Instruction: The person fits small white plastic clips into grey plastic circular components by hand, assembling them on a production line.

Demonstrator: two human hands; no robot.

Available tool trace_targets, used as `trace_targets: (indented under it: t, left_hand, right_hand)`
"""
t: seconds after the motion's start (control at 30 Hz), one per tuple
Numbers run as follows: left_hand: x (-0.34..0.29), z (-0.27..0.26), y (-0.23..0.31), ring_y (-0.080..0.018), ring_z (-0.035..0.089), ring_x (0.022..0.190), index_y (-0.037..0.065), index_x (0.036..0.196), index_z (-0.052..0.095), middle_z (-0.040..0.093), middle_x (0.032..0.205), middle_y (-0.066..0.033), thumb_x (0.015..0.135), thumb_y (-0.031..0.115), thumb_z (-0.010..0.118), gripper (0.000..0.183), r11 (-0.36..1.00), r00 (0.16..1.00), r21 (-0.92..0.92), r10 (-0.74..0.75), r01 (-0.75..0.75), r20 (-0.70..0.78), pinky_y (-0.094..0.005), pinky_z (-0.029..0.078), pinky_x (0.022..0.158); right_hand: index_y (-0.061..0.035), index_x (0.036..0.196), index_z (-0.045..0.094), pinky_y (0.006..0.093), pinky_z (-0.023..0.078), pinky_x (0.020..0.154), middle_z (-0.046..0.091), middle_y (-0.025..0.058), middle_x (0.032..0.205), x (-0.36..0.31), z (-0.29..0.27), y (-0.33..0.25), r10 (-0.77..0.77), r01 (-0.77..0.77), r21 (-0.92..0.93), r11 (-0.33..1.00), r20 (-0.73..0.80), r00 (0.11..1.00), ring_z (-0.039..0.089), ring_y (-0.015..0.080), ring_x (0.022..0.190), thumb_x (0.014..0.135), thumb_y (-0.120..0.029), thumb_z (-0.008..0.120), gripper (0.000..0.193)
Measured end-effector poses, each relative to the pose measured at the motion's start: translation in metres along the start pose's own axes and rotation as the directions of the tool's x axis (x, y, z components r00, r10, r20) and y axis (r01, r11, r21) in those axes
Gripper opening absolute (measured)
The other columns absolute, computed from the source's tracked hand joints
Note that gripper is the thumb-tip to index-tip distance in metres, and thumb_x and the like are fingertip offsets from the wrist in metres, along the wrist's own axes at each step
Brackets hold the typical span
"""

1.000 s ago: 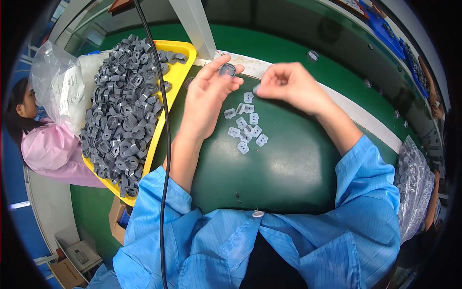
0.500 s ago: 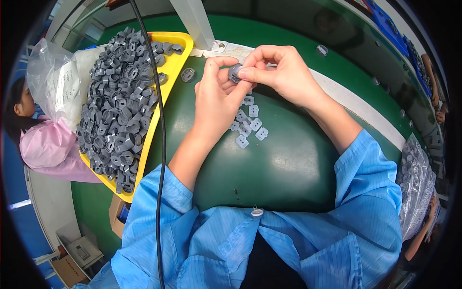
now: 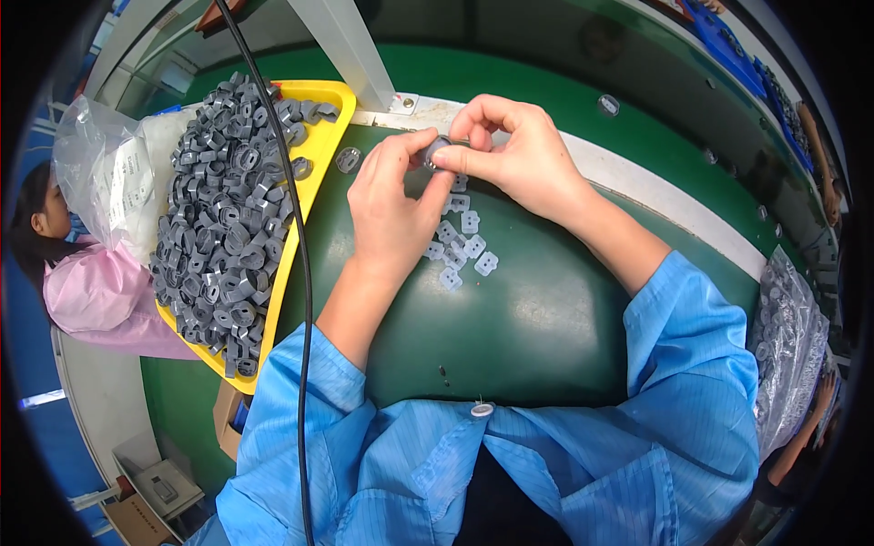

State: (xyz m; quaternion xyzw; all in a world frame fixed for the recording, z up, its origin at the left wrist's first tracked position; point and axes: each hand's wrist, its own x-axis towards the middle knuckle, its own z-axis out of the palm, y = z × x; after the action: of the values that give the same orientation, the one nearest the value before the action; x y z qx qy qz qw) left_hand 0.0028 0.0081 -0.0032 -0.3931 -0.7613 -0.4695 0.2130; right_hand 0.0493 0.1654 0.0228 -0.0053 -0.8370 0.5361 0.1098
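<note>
Shell (image 3: 436, 151), grey, sits pinched between left hand (image 3: 391, 196) and right hand (image 3: 528, 162) fingertips, probably for steadiness; translucent plates (image 3: 469, 222) lie bodyward of fingers, seemingly handy.

A factory workshop is indicated by a yellow tray (image 3: 320, 146) of grey parts (image 3: 218, 218) at the left edge of the counter (image 3: 492, 337) and a pink-clad co-worker (image 3: 96, 291).

A white label (image 3: 132, 187) with dark print stands on the clear plastic bag (image 3: 86, 150); its lettering is too small to read. The cardboard box (image 3: 137, 520) bears dark marks; likewise illegible.
</note>
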Motion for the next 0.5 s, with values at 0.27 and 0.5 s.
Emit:
trace_targets:
  t: [0.27, 0.5]
  left_hand:
    - [0.001, -0.002, -0.001, -0.0248, 0.049, 0.097, 0.011, 0.098, 0.066, 0.057, 0.1, -0.0019, 0.061, 0.009, 0.08, 0.039, 0.982, 0.987, 0.105, 0.161, -0.16, 0.002, -0.0356, 0.038, 0.086]
    - [0.008, -0.012, -0.012, -0.0249, 0.047, 0.105, 0.017, 0.097, 0.068, 0.057, 0.106, 0.0022, 0.057, 0.012, 0.082, 0.043, 0.97, 0.959, 0.048, 0.227, -0.238, 0.172, -0.0404, 0.033, 0.092]
  right_hand:
    - [-0.0018, 0.09, 0.065, 0.0201, 0.049, 0.066, 0.069, 0.0072, 0.085, 0.003, -0.007, 0.013, 0.13, -0.294, 0.606, 0.739, 0.3, 0.945, 0.063, 0.0099, 0.073, 0.082, -0.01, 0.069, 0.013]
    - [-0.001, 0.086, 0.063, 0.0218, 0.05, 0.066, 0.068, 0.0076, 0.079, 0.009, -0.02, 0.009, 0.162, -0.319, 0.344, 0.883, 0.414, 0.896, 0.065, 0.0106, 0.072, 0.077, -0.004, 0.071, 0.013]
